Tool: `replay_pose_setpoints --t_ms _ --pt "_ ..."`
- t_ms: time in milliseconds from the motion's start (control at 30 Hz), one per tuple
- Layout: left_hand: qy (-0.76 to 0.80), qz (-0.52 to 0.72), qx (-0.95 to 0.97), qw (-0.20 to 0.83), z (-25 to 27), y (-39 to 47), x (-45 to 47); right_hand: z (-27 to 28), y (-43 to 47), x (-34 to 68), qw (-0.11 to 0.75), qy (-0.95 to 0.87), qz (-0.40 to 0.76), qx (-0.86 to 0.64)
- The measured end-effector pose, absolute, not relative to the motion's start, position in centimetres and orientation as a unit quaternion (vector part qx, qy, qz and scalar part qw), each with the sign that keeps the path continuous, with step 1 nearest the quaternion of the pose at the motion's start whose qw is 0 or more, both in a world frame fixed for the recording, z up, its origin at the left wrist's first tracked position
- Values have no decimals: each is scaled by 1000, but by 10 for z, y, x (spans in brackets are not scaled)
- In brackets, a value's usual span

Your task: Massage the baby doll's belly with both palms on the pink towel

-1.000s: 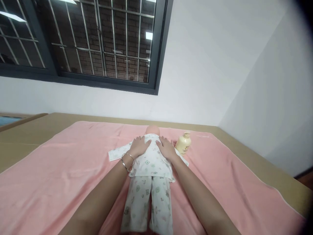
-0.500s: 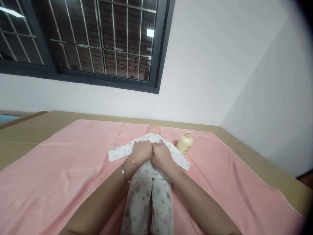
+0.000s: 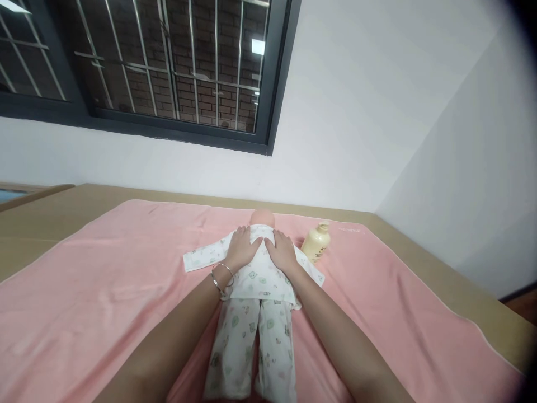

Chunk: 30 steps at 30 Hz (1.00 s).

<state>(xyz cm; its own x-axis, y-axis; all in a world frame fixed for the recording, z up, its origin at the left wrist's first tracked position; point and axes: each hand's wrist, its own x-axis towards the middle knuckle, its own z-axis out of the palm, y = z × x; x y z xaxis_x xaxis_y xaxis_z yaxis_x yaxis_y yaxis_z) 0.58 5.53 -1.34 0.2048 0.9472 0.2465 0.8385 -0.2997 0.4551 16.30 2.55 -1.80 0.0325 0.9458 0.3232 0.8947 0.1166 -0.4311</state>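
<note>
A baby doll [image 3: 262, 218] lies on a pink cloth, its bald head toward the wall. It wears a white patterned top [image 3: 262, 280] and matching trousers [image 3: 239, 336], sleeves spread to both sides. My left hand [image 3: 243, 247], with silver bangles [image 3: 221, 278] at the wrist, rests flat on the upper left of the top, fingers stretched toward the head. On the upper right lies my right hand [image 3: 282, 251], also flat with its thumb apart. Both thumbs point inward, close together. The doll's face is not visible.
A cream pump bottle [image 3: 316, 243] leans at the doll's right sleeve. The pink cloth [image 3: 138, 268] covers much of a tan surface [image 3: 33, 232]. Behind stands a white wall [image 3: 335, 112] with a dark-framed, barred window [image 3: 176, 67].
Both hands were curled together at the middle of the top; now they have parted and lie flat with fingers extended across the upper chest. The camera view has tilted slightly down.
</note>
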Motion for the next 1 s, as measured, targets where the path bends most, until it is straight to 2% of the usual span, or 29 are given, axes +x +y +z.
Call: replay_pose_setpoints --t_ms 267,500,1000 --pt "572 246 777 95 -11 55 5 -17 20 161 248 -701 14 -668" --pt "570 243 780 87 -9 53 6 -17 19 160 230 -689 33 -686" --pt "581 248 769 95 -7 50 4 -9 16 160 237 -682 47 -691"
